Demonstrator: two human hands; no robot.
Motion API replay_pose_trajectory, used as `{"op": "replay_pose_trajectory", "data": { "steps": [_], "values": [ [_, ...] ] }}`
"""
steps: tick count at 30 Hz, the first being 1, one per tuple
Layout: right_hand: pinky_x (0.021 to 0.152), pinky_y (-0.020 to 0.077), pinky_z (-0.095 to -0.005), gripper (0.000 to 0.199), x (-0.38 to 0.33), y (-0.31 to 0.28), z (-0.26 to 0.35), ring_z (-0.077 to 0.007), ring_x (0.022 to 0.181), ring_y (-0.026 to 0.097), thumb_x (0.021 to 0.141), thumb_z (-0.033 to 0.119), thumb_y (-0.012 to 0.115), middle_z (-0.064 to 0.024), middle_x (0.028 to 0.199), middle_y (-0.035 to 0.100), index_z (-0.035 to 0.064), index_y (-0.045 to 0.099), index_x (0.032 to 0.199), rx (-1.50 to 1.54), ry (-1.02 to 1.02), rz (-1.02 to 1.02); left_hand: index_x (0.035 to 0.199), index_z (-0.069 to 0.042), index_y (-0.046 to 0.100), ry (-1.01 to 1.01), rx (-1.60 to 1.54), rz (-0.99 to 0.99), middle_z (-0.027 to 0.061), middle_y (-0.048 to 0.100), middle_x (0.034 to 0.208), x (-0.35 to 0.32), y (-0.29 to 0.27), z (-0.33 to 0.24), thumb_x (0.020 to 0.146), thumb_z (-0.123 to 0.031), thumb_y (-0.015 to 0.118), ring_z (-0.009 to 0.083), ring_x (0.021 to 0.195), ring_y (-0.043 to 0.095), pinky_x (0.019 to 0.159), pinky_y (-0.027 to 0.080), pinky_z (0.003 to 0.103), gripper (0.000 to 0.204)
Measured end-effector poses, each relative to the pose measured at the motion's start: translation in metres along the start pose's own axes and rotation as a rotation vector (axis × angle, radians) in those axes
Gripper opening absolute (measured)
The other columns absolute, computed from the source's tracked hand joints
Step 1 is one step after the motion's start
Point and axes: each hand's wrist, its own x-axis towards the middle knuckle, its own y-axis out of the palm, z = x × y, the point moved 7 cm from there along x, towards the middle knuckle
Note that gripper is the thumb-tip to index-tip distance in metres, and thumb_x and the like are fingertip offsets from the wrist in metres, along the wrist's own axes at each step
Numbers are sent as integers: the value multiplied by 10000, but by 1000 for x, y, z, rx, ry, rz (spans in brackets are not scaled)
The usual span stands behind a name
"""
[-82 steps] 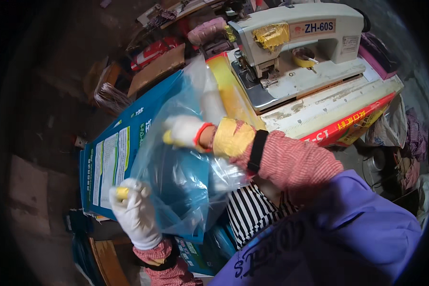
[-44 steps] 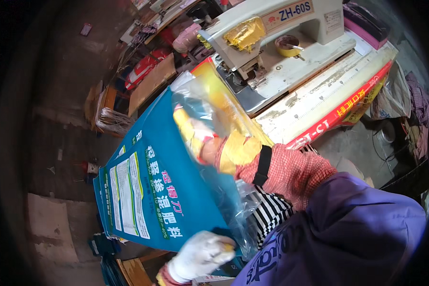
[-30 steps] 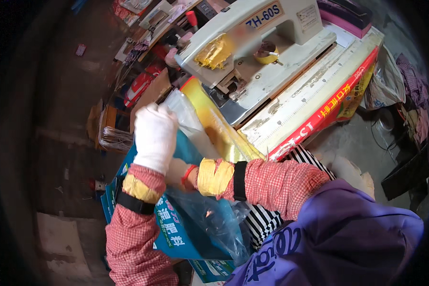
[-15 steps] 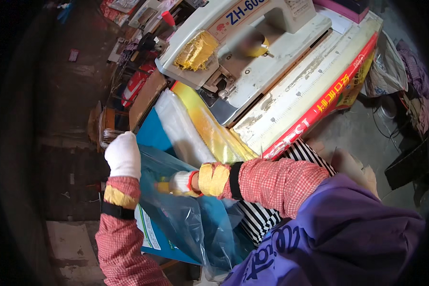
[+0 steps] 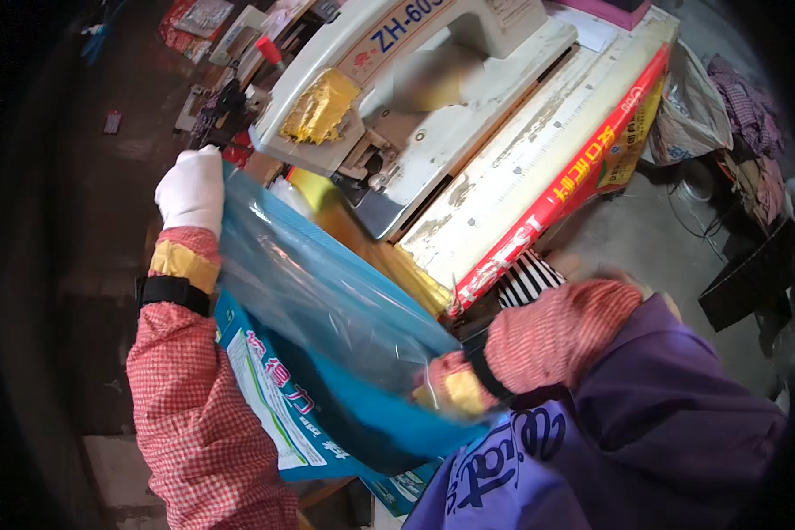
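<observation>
In the head view, a teal bag (image 5: 406, 433) with a clear plastic liner (image 5: 327, 283) lies slantwise between the two hands, below and to the left of the tabletop (image 5: 539, 168). Its long upper edge runs from the upper left down to the lower right, from one hand to the other, and looks taut. That line crosses the tabletop's red-trimmed front edge at a steep angle instead of following it.

The left hand (image 5: 190, 190), in a white glove, is at the far upper end of this edge, about level with the head of the sewing machine (image 5: 450, 146). It is closed in a fist at the bag's corner; whether liner and bag are both in its grip cannot be told. The right hand (image 5: 427, 394) is at the lower end, just beside the purple apron (image 5: 662, 375) and much nearer the body. It is blurred and partly behind the plastic, so whether its fingers are closed cannot be told.

The bag's printed side hangs below the edge, facing left, beside the left sleeve. A yellow sheet (image 5: 415, 278) lies between the liner and the tabletop, and striped cloth (image 5: 528, 281) shows above the right forearm.
</observation>
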Motion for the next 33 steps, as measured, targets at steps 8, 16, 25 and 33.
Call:
{"op": "replay_pose_trajectory", "data": {
  "steps": [8, 16, 25, 33],
  "values": [
    [584, 495, -438, 145, -122, -195, 37, -272, 715, 644, 702, 218, 612, -114, 737, 653, 94, 685, 718, -458, 801, 255, 967, -117, 589, 39, 9, -4, 115, 646, 932, 1, -10, 6, 863, -116, 449, 286, 846, 650, 677, 531, 389, 175],
    [652, 498, -381, 457, -109, -257, 23, -271, 757, 644, 778, 256, 615, -95, 799, 654, 69, 522, 1184, -254, 792, -615, 926, -108, 597, 105, 20, -38, 113, 653, 887, 4, -7, -6, 853, -111, 453, 276, 817, 655, 649, 533, 384, 161],
    [535, 490, -311, 512, -89, -225, 30, -172, 578, 591, 815, 129, 574, -86, 815, 643, 76, 418, 1300, 178, 565, -748, 928, -95, 589, 123, 11, -58, 118, 655, 850, 1, -2, -9, 864, -126, 433, 286, 781, 656, 625, 532, 392, 171],
    [683, 466, -379, 343, -50, -223, 10, -296, 756, 602, 745, 331, 629, -122, 911, 627, 74, 619, 972, 107, 670, -268, 1067, -66, 505, 103, -160, 127, 139, 648, 863, 13, 1, -3, 894, -143, 404, 314, 828, 634, 708, 489, 423, 215]
  ]
}}
